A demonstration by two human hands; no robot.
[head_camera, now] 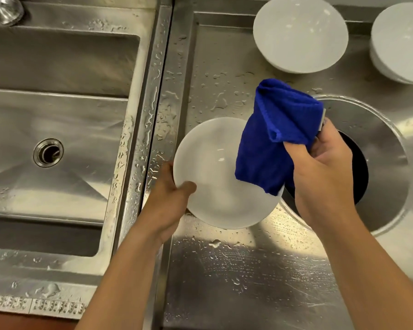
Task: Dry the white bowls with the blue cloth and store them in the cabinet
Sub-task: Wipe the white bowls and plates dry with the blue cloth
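Observation:
My left hand (169,198) grips the left rim of a white bowl (215,177), held above the wet steel counter with its inside facing up. My right hand (320,167) holds a folded blue cloth (277,136), which drapes over the bowl's right rim. A second white bowl (301,34) stands on the counter at the back. A stack of white bowls (401,44) sits at the far right edge, partly cut off. No cabinet is in view.
A deep steel sink (57,115) with a drain (48,152) lies to the left. A round opening (358,163) in the counter sits under my right hand. Water drops cover the counter (236,270) and the ridge between sink and counter.

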